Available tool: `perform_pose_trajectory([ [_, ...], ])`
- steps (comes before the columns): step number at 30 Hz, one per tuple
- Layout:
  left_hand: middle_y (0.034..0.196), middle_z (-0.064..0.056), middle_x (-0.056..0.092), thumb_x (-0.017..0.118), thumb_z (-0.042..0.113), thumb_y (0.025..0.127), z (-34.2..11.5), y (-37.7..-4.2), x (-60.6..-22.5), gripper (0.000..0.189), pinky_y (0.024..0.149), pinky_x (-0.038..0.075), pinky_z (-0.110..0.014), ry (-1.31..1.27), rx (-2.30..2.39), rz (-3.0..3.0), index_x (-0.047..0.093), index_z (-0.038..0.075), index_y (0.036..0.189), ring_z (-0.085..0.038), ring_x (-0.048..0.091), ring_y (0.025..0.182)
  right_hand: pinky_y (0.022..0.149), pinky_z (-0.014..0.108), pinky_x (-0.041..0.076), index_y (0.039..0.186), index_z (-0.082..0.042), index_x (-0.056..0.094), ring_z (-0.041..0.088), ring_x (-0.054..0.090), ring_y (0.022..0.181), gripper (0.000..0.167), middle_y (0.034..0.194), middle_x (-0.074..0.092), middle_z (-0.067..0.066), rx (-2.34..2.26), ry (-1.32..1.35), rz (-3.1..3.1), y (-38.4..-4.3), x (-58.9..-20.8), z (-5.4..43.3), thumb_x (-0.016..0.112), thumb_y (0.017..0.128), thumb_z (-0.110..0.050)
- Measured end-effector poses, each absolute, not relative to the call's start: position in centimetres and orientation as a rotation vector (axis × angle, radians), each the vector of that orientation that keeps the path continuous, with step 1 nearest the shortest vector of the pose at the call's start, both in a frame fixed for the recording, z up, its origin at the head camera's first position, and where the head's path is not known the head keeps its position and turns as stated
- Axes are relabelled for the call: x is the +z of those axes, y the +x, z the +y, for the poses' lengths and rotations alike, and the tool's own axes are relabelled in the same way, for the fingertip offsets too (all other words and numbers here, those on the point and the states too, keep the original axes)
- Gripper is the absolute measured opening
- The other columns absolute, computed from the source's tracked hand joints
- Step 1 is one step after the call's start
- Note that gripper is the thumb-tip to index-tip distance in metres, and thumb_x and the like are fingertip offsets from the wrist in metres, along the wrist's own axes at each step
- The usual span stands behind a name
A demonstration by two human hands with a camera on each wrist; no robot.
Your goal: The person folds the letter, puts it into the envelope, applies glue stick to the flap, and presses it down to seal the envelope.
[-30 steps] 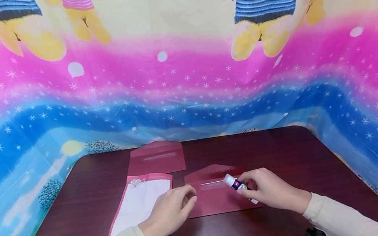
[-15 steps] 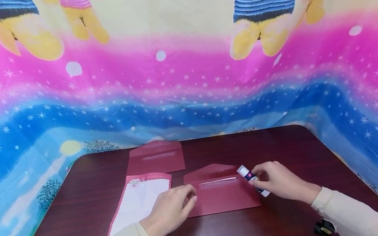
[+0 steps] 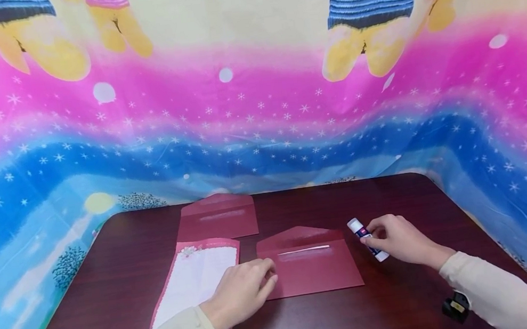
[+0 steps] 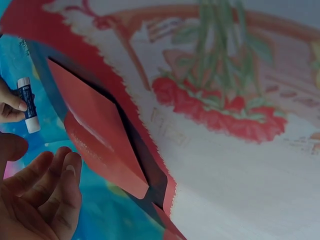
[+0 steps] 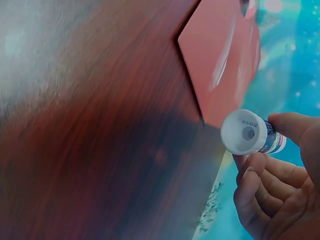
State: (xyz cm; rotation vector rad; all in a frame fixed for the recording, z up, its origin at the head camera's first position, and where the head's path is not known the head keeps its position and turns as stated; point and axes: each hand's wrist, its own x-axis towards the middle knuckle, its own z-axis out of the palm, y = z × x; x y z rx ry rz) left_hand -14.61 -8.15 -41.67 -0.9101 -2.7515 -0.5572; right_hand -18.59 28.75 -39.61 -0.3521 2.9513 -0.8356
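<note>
A printed cloth backdrop point(image 3: 257, 101), with bears, snowflakes and bands of pink and blue, surrounds the far side and both ends of the dark wooden worktop point(image 3: 402, 198). On the left lies a red-bordered letter sheet point(image 3: 193, 271); the left wrist view shows flowers printed on it. The near envelope point(image 3: 318, 276), red, lies right of the sheet, and the far envelope point(image 3: 231, 228) lies beyond the sheet's top edge. Both have flaps folded out away from the person; their insides do not show. Pale sleeves point(image 3: 502, 284) cross the near corners. The left hand point(image 3: 243, 292) covers part of the sheet and the near envelope's lower left corner, its fingers loosely bent, thumb apart from them. The right hand point(image 3: 406, 238) has thumb and fingers clamped on the glue stick point(image 3: 368, 240), tilted, to the right of the near envelope and apart from it. A small black device point(image 3: 456, 307) sits beneath the right sleeve. A thin white line point(image 3: 304, 250) crosses the near envelope.
</note>
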Motion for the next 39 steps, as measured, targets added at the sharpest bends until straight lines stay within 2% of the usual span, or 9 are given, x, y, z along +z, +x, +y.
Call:
perform_pose_trajectory([
  [18, 0.065, 0.01, 0.054, 0.069, 0.026, 0.094, -7.5, -14.8, -42.4, 0.011, 0.051, 0.04, -0.021, -0.991, -0.444, -2.704, 0.063, 0.017, 0.089, -0.003, 0.049, 0.058, 0.057, 0.03, 0.057, 0.105, 0.004, 0.071, 0.015, 0.064, 0.071, 0.032, 0.089, 0.072, 0.011, -0.843, -0.123, 2.897, -20.4, -41.0, 33.2, 0.072, 0.094, -0.025],
  [39, 0.062, 0.009, 0.051, 0.07, 0.025, 0.092, -7.2, -15.3, -43.2, 0.02, 0.047, 0.039, -0.025, -0.987, -0.356, -2.657, 0.056, 0.019, 0.08, -0.008, 0.053, 0.054, 0.053, 0.029, 0.051, 0.096, 0.001, 0.071, 0.015, 0.06, 0.063, 0.03, 0.076, 0.069, 0.003, -0.752, -0.023, 2.91, -21.4, -42.6, 38.2, 0.07, 0.095, -0.029],
])
